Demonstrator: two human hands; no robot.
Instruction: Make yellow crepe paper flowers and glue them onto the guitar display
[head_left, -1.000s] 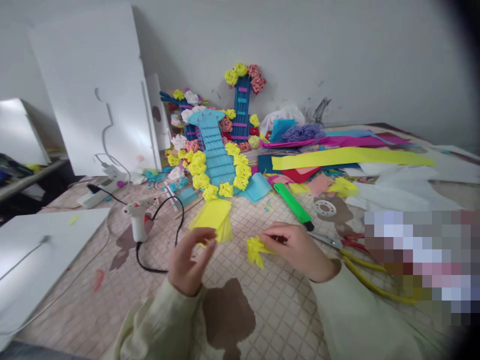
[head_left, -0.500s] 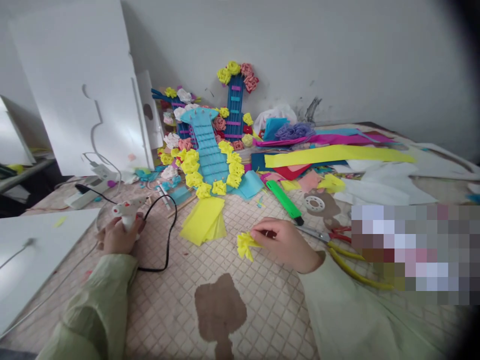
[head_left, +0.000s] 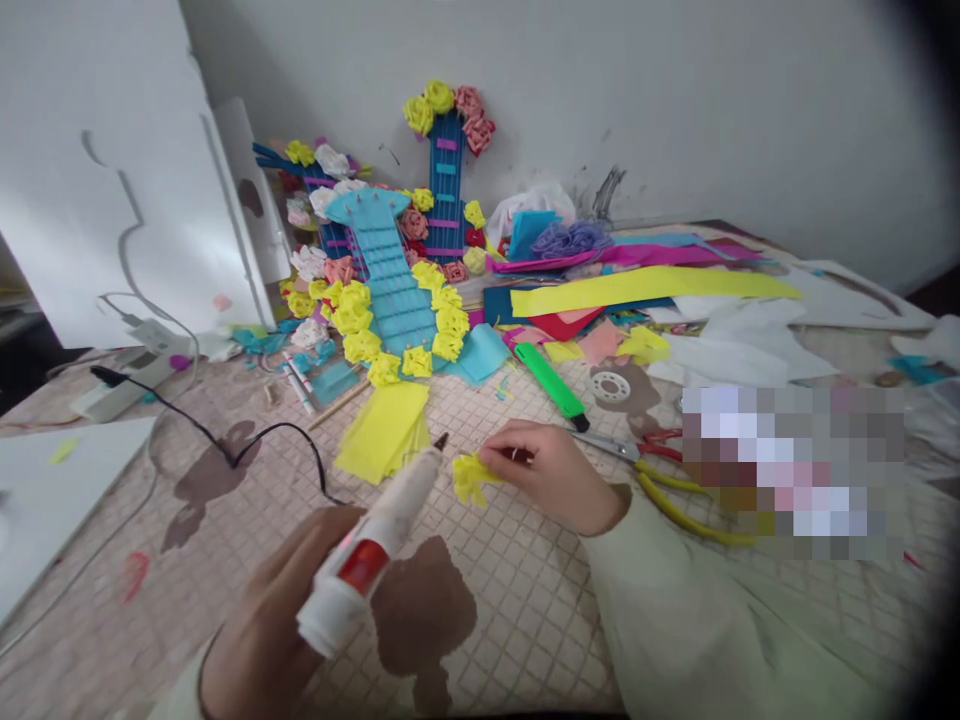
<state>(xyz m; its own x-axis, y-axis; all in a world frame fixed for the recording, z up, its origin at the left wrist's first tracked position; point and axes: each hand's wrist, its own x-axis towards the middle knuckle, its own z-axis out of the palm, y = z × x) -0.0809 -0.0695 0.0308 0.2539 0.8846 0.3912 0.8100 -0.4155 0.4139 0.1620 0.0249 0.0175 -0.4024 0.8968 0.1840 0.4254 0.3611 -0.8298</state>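
A white hot glue gun (head_left: pixel 379 540) with a red patch is gripped in my left hand (head_left: pixel 281 600), its dark nozzle aimed up and right. Close to that tip, the fingers of my right hand (head_left: pixel 555 470) pinch a yellow paper flower (head_left: pixel 469 480) by its base, petals facing left. Just behind the nozzle, a stack of yellow paper sheets (head_left: pixel 381 430) lies on the table. Beyond it leans a light-blue guitar-shaped piece (head_left: pixel 390 270) edged with yellow paper flowers (head_left: pixel 363 346).
Right of my right hand lie a green utility knife (head_left: pixel 551 385), scissors with yellow and red handles (head_left: pixel 679 510) and a white ring (head_left: pixel 611 387). Coloured paper strips (head_left: pixel 660 290) cover the back right. The glue gun's black cord (head_left: pixel 289 428) leads to a white power strip (head_left: pixel 124 385) at left.
My left hand has lifted the glue gun from the left side and brought it rightward and nearer, its nozzle now beside the flower. My right hand still pinches the flower; the view has shifted slightly.
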